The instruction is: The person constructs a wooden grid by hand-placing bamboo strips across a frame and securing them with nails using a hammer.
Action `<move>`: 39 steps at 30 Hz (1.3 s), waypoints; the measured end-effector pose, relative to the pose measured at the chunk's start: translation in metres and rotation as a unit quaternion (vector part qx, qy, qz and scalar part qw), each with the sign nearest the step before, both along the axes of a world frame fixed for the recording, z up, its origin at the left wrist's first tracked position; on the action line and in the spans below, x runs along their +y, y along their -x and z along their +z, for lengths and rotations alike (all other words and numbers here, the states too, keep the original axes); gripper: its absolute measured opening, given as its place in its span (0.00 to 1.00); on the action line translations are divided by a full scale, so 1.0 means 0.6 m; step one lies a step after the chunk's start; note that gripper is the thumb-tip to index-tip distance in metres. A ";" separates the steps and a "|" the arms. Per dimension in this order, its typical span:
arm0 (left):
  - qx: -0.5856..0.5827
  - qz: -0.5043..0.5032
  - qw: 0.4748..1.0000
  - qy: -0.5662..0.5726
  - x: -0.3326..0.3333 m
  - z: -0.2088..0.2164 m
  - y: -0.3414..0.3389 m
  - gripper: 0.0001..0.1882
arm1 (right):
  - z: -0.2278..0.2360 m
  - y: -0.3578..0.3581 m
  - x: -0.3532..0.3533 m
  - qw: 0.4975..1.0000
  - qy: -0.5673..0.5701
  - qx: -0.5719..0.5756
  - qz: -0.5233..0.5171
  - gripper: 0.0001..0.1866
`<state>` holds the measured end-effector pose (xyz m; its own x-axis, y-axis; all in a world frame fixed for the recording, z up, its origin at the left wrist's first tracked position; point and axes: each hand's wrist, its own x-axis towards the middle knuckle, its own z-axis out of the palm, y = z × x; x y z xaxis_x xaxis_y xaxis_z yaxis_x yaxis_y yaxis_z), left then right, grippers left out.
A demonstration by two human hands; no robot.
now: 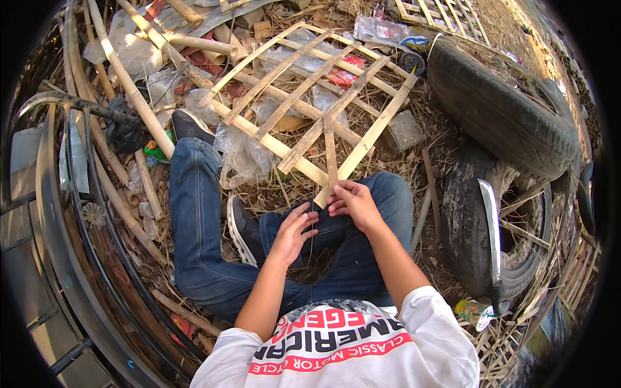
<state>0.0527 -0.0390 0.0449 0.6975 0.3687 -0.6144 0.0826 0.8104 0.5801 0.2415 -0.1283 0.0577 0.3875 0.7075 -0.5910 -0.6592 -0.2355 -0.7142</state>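
Note:
A lattice panel of split bamboo slats (pixel 299 163) lies tilted on the littered ground before me, its near corner pointing at my lap. At that corner my right hand (pixel 356 205) pinches the crossing slats between thumb and fingers, above my right thigh. Just left of it and lower, my left hand (pixel 292 234) is raised with its fingers bent and apart, not touching the panel. A faint thin strand seems to hang beneath the left hand, too fine to make out. Several slats cross diagonally inside the panel's frame, and a short one runs down into the held corner.
Two worn tyres (pixel 495 107) are stacked on the right. Along the left stands a black metal frame (pixel 85 107), with long bamboo poles (pixel 129 81) beside it. Plastic bags (pixel 246 155) and a grey block (pixel 406 131) lie around the panel. Another lattice (pixel 446 14) is at the far right.

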 end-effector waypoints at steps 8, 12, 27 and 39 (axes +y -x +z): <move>-0.003 -0.013 1.000 -0.015 -0.006 0.005 -0.005 0.28 | -0.001 0.019 0.005 0.997 -0.008 -0.070 -0.038 0.20; -0.005 -0.021 1.000 -0.019 -0.013 0.009 -0.024 0.29 | 0.003 0.011 0.001 0.998 -0.011 -0.049 -0.037 0.21; 0.020 -0.018 0.999 -0.037 -0.012 0.009 -0.017 0.30 | 0.024 -0.003 -0.027 0.988 -0.005 -0.154 -0.005 0.18; 0.048 -0.052 0.994 -0.080 -0.006 0.008 -0.069 0.27 | -0.005 -0.010 0.009 0.981 0.038 -0.188 0.006 0.14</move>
<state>0.0938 -0.0428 0.0495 0.6776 0.3965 -0.6194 0.2224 0.6923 0.6865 0.2478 -0.1230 0.0547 0.5801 0.6724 -0.4598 -0.3493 -0.3046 -0.8861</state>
